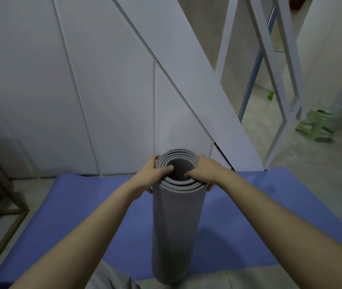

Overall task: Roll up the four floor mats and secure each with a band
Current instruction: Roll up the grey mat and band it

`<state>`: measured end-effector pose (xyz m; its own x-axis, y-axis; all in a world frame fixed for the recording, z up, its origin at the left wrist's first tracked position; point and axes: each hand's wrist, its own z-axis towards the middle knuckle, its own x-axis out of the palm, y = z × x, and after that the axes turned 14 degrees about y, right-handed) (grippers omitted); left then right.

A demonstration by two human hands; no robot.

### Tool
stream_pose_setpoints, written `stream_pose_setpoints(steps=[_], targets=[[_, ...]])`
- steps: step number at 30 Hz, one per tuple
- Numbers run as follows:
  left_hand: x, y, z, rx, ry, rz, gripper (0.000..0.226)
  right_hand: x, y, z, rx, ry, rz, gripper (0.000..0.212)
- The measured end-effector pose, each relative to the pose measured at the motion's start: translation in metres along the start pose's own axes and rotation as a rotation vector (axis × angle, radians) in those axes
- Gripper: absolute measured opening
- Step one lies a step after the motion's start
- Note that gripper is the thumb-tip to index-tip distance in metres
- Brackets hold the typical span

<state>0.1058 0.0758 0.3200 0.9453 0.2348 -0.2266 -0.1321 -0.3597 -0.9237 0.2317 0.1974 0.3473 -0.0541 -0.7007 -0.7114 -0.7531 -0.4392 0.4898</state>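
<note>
The left hand (pixel 152 174) grips the top rim of the rolled grey foam mat (pixel 176 226): its thumb hooks over the edge into the hollow core and its fingers curl round the outside. The right hand (pixel 203 172) holds the opposite side of the same rim in the same way, one digit reaching into the core and the rest wrapped outside. Between the two hands the spiral of layers shows, fairly loose, with gaps between the turns. The roll stands on end, its lower end on the floor close to the person.

Under and beyond both hands lies a flat blue foam mat (pixel 82 205), not yet rolled. Past it rises a white panelled wall (pixel 82 80), and far off to the right of the right hand stands a pale green plastic stool (pixel 316 128).

This looks like the tightening and squaring of the roll, after the rolling and before the banding. No band is in view, so the next move probably calls for one hand to keep the roll from springing open while the other fetches a band.
</note>
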Motion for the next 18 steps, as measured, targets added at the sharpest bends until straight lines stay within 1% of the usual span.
stream_pose_setpoints(steps=[1,3,5,7,9,10,11,12,13,14,15,16,17,18], targets=[[-0.002,0.003,-0.002,0.014,0.022,-0.045,0.034,-0.001,-0.001,0.002,0.009,0.001,-0.006,0.055],[-0.004,0.013,-0.004,0.042,0.045,-0.127,0.044,-0.004,-0.006,0.003,0.006,-0.008,0.005,0.047],[-0.002,0.023,-0.008,0.043,0.005,-0.160,0.046,-0.005,-0.009,0.002,-0.004,-0.022,0.004,0.043],[0.001,0.028,-0.012,0.023,-0.039,-0.180,0.043,-0.006,-0.011,0.004,-0.008,-0.015,-0.019,0.041],[0.003,0.024,-0.017,-0.006,-0.081,-0.122,0.039,-0.007,-0.011,0.006,0.001,-0.039,-0.067,0.045],[0.003,0.020,-0.019,-0.020,-0.093,-0.068,0.035,-0.008,-0.012,0.008,-0.017,-0.087,-0.120,0.052],[0.003,0.015,-0.022,-0.035,-0.089,-0.008,0.031,-0.008,-0.012,0.008,-0.060,-0.164,-0.183,0.059],[0.004,0.010,-0.024,-0.053,-0.078,0.060,0.028,-0.005,-0.012,0.008,-0.145,-0.274,-0.246,0.061],[0.004,0.006,-0.025,-0.070,-0.072,0.136,0.025,-0.001,-0.009,0.006,-0.261,-0.385,-0.292,0.056],[0.004,0.003,-0.025,-0.080,-0.082,0.207,0.023,0.005,-0.007,0.006,-0.398,-0.478,-0.311,0.044],[0.004,0.001,-0.024,-0.082,-0.106,0.256,0.023,0.012,-0.004,0.002,-0.488,-0.501,-0.288,0.026],[0.004,0.001,-0.023,-0.080,-0.131,0.272,0.021,0.020,-0.002,-0.002,-0.540,-0.455,-0.264,0.012],[0.003,0.002,-0.022,-0.082,-0.148,0.265,0.020,0.028,0.001,-0.007,-0.519,-0.356,-0.277,0.023],[0.004,0.003,-0.021,-0.088,-0.157,0.249,0.018,0.035,0.002,-0.012,-0.474,-0.268,-0.352,0.036]])
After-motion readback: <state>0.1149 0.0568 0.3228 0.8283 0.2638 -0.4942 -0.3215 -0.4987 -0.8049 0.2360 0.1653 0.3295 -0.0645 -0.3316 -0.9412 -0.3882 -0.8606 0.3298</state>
